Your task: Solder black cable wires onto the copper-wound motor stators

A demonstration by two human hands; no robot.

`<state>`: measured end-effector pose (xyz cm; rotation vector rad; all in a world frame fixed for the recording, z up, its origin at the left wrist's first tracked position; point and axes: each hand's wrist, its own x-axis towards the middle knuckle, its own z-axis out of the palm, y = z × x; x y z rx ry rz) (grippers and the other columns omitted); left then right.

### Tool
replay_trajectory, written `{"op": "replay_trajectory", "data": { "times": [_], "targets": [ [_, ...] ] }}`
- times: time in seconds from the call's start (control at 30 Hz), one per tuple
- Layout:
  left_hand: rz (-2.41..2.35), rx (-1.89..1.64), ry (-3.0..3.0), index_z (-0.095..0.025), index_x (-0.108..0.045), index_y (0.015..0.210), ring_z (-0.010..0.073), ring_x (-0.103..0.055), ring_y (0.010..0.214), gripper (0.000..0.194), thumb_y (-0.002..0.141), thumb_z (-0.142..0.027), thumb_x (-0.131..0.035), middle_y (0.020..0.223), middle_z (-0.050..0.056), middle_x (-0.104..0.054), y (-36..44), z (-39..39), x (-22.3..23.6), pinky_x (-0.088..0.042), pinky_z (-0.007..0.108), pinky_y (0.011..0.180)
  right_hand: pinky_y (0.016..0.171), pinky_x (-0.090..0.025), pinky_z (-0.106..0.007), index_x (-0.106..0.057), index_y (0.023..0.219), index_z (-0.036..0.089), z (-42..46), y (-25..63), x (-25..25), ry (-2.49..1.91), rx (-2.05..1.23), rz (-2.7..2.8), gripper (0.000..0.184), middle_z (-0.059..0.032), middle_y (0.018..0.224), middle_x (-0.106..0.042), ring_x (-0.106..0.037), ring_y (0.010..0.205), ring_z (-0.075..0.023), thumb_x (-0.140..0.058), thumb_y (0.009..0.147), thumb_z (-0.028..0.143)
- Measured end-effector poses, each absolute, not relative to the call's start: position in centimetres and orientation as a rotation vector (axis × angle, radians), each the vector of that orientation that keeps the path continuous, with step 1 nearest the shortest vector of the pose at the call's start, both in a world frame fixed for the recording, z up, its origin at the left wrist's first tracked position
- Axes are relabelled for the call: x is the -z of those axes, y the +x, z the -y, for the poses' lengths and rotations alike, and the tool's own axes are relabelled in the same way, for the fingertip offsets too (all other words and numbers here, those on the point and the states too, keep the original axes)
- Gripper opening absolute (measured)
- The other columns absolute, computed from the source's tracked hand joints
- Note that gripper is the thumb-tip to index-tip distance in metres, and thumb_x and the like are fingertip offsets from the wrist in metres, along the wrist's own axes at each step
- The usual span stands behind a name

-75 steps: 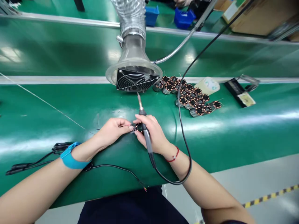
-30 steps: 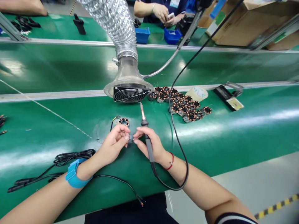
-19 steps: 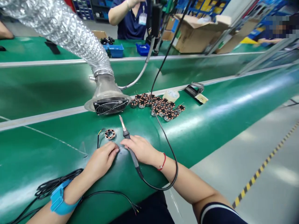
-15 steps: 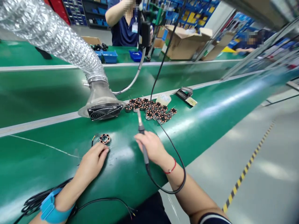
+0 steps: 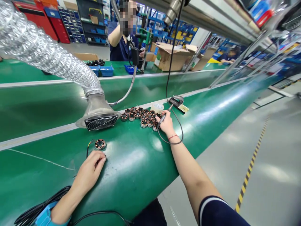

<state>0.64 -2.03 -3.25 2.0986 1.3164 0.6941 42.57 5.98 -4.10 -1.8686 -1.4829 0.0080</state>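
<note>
Just beyond the open fingers of the left hand (image 5: 89,171) sits a wired stator (image 5: 100,144) — the right hand (image 5: 166,124) closes around a soldering iron (image 5: 169,108).

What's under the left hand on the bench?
The left hand rests on the glossy green bench mat; the mat beneath the palm is covered. A thin black wire curves down to the hand from the round copper-wound stator beyond the fingertips.

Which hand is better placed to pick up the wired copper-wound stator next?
Left, probably: the left hand is empty and lies right beside the wired copper-wound stator, while the right hand is farther off, holding the soldering iron.
</note>
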Motion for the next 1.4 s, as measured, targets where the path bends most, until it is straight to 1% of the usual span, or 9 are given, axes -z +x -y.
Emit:
{"op": "replay_trajectory", "data": {
  "times": [0.17, 0.53, 0.63, 0.73, 0.87, 0.97, 1.1, 1.23, 1.4],
  "targets": [
    [-1.298, -0.703, 2.101, -0.022, -0.062, 0.082, 0.0213, -0.066, 0.091, 0.024, 0.093, -0.037, -0.048, 0.095, 0.007, -0.068, 0.8, 2.0, 3.0, -0.053, 0.031, 0.082, 0.100, -0.043, -0.050, -0.049, 0.119, 0.016, -6.0, 41.2, 4.1, -1.814, -0.068, 1.626, 0.051, -0.0152, 0.117, -0.065, -0.056, 0.113, -0.0319, -0.067, 0.077, 0.038],
    [-1.292, -0.672, 2.055, -0.020, -0.062, 0.084, 0.0207, -0.063, 0.093, 0.028, 0.094, -0.040, -0.045, 0.099, 0.008, -0.065, 0.8, 1.8, 3.6, -0.050, 0.033, 0.085, 0.089, -0.049, -0.048, -0.052, 0.116, 0.020, -1.5, 37.5, 4.1, -1.696, -0.010, 1.845, 0.041, -0.0125, 0.109, -0.064, -0.059, 0.102, -0.0298, -0.063, 0.080, 0.034],
    [-1.288, -0.662, 2.026, -0.020, -0.061, 0.085, 0.0210, -0.062, 0.095, 0.028, 0.094, -0.041, -0.045, 0.100, 0.008, -0.064, 0.7, 1.9, 3.6, -0.049, 0.033, 0.086, 0.101, -0.040, -0.054, -0.053, 0.117, 0.020, -0.7, 35.8, 2.7, -1.580, 0.035, 2.017, 0.038, -0.0146, 0.122, -0.062, -0.054, 0.114, -0.0322, -0.061, 0.082, 0.033],
    [-1.282, -0.651, 2.006, -0.020, -0.060, 0.085, 0.0213, -0.062, 0.096, 0.028, 0.095, -0.041, -0.044, 0.100, 0.009, -0.064, 0.6, 1.9, 3.7, -0.048, 0.033, 0.087, 0.102, -0.039, -0.049, -0.055, 0.116, 0.019, -2.3, 33.9, 0.4, -1.479, 0.046, 2.208, 0.031, -0.0152, 0.133, -0.057, -0.052, 0.116, -0.0296, -0.054, 0.087, 0.028],
    [-1.280, -0.655, 1.995, -0.020, -0.060, 0.084, 0.0213, -0.061, 0.094, 0.027, 0.095, -0.040, -0.044, 0.099, 0.009, -0.064, 0.7, 1.9, 3.6, -0.049, 0.033, 0.086, 0.092, -0.042, -0.041, -0.058, 0.120, 0.019, -7.1, 31.5, -1.6, -1.423, 0.014, 2.436, 0.031, -0.0128, 0.110, -0.065, -0.057, 0.102, -0.0260, -0.054, 0.089, 0.023],
    [-1.274, -0.665, 1.995, -0.020, -0.059, 0.083, 0.0212, -0.062, 0.092, 0.027, 0.095, -0.038, -0.044, 0.097, 0.008, -0.064, 0.9, 1.9, 3.4, -0.049, 0.033, 0.086, 0.094, -0.040, -0.041, -0.059, 0.119, 0.016, -10.6, 29.9, -1.4, -1.461, 0.004, 2.486, 0.028, -0.0140, 0.105, -0.066, -0.057, 0.103, -0.0263, -0.053, 0.091, 0.020],
    [-1.264, -0.676, 2.000, -0.020, -0.059, 0.082, 0.0211, -0.062, 0.091, 0.026, 0.094, -0.037, -0.043, 0.095, 0.008, -0.064, 1.1, 2.0, 3.0, -0.050, 0.033, 0.085, 0.098, -0.038, -0.042, -0.056, 0.122, 0.015, -13.2, 28.7, -0.1, -1.541, -0.030, 2.433, 0.032, -0.0160, 0.116, -0.065, -0.054, 0.115, -0.0271, -0.057, 0.092, 0.027],
    [-1.255, -0.666, 2.009, -0.021, -0.058, 0.082, 0.0207, -0.062, 0.090, 0.023, 0.094, -0.035, -0.044, 0.095, 0.008, -0.064, 1.2, 2.1, 3.1, -0.050, 0.033, 0.084, 0.101, -0.039, -0.039, -0.054, 0.125, 0.020, -13.6, 28.2, 0.7, -1.598, -0.081, 2.365, 0.041, -0.0119, 0.125, -0.063, -0.054, 0.120, -0.0249, -0.063, 0.090, 0.038],
    [-1.230, -0.641, 2.001, -0.021, -0.057, 0.083, 0.0206, -0.062, 0.093, 0.023, 0.095, -0.034, -0.043, 0.096, 0.007, -0.063, 1.3, 2.1, 3.4, -0.049, 0.034, 0.087, 0.094, -0.045, -0.040, -0.054, 0.122, 0.018, -14.0, 26.8, 0.7, -1.764, -0.083, 2.216, 0.039, -0.0109, 0.111, -0.068, -0.060, 0.110, -0.0261, -0.056, 0.093, 0.044]
  ]
}}
